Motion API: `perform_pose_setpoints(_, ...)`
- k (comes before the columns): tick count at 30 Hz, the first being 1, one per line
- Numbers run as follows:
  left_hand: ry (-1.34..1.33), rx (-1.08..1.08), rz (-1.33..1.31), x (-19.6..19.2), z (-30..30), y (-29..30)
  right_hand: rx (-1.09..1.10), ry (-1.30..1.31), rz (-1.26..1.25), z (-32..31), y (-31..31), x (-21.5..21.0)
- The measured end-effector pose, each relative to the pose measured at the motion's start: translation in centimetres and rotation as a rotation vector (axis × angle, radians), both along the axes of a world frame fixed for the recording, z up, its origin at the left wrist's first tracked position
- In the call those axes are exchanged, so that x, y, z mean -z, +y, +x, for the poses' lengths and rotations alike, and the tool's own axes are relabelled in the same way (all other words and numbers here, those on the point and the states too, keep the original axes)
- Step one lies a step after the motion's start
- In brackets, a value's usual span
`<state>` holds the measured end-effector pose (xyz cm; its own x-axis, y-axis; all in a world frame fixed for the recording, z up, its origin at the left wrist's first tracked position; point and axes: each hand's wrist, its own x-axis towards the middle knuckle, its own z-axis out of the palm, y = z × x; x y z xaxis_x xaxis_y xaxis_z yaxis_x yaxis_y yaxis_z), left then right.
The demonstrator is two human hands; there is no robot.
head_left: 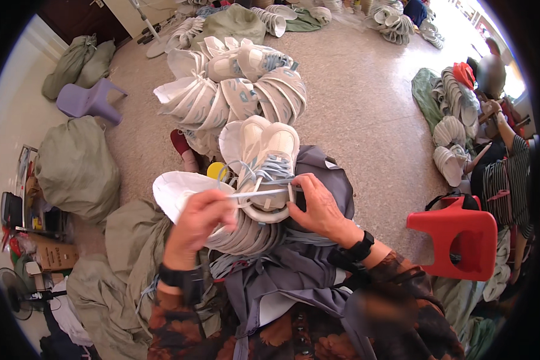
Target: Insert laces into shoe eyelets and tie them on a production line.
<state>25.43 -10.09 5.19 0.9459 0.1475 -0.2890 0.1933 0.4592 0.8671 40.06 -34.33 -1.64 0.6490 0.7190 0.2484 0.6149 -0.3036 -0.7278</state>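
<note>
L hand [201,223], blurred, gripping lace [259,194], R hand [319,208] pinching same lace by pale shoe [280,143], bulging sack [78,171] at L, contents hidden, cardboard box [60,257] nr fan [13,293].

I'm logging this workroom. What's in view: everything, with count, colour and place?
Front shoes: at least two, cream, centre
Lace: one, pale blue, between hands
Shoe stacks: several, whitish, centre, back and right
Sacks: several, grey-green, left and back
Stool: one, purple, left
Chair: one, red, right
Fan: one, dark, lower left
Carton: one, brown, left
Round object: one, yellow, beside front shoes
Worn shoe: one, red, centre left
Door: one, dark brown, upper left
Co-worker: at least one, striped top, right
Cloth: one, grey, lap
Wristbands: two, black, wrists
Left hand: one, bare, at lace's left end
Right hand: one, bare, beside lace's right end
</note>
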Motion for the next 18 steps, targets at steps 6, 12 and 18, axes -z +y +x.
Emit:
perform_pose_setpoints(6, 0.107, 0.108, 0.344, 0.4, -4.0, 0.4, -0.005, 0.049, 0.102, -0.1, 0.4, 0.2)
perform_pose_setpoints(12, 0.042, 0.151, 0.406, 0.3, -3.0, -1.7, 0.12, -0.23, 0.088, 1.5, 0.6, 0.2)
perform_pose_setpoints(18, -0.093, 0.053, 0.356, 0.3, -0.7, -3.2, 0.072, -0.212, 0.139, 2.3, 0.3, 1.2)
